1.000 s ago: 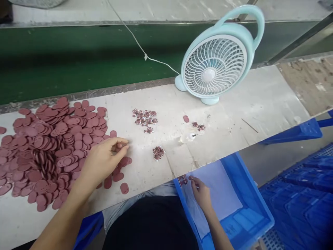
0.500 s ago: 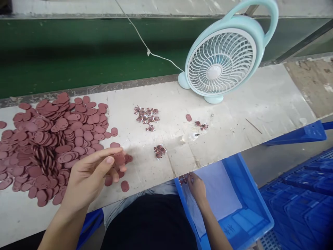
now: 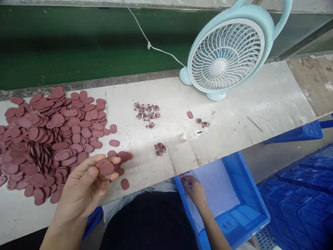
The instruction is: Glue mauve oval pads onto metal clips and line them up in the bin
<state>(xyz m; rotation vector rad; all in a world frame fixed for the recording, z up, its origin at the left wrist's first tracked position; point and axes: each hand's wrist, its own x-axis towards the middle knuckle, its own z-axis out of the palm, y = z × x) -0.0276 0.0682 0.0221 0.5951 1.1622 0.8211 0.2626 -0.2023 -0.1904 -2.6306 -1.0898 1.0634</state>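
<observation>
My left hand (image 3: 84,185) is closed, palm up, with a flat oval reddish-brown piece (image 3: 106,167) pinched between thumb and fingers. Small holes show near one end of the piece. Left of and behind that hand spreads a big heap of matching oval pieces (image 3: 59,146); several more lie loose beside its fingertips. Low at the right, my right hand (image 3: 194,191) reaches into a blue crate (image 3: 256,198), at its corner by the table edge. Its curled fingers close on a small brown piece (image 3: 189,181), partly hidden. More small brown-and-white pieces (image 3: 182,176) lie by the fingertips.
Small dark brown-and-white parts lie in clusters (image 3: 147,113) on the white table (image 3: 234,139). A clear dropper bottle (image 3: 191,135) lies near a single oval piece (image 3: 190,114). A light-blue fan (image 3: 218,66) with a white cord stands behind. Blue crates (image 3: 307,205) are stacked at the right.
My left hand has drawn back left and down with the oval piece, turning it to face up. My right hand has shifted slightly left and down in the crate's corner.
</observation>
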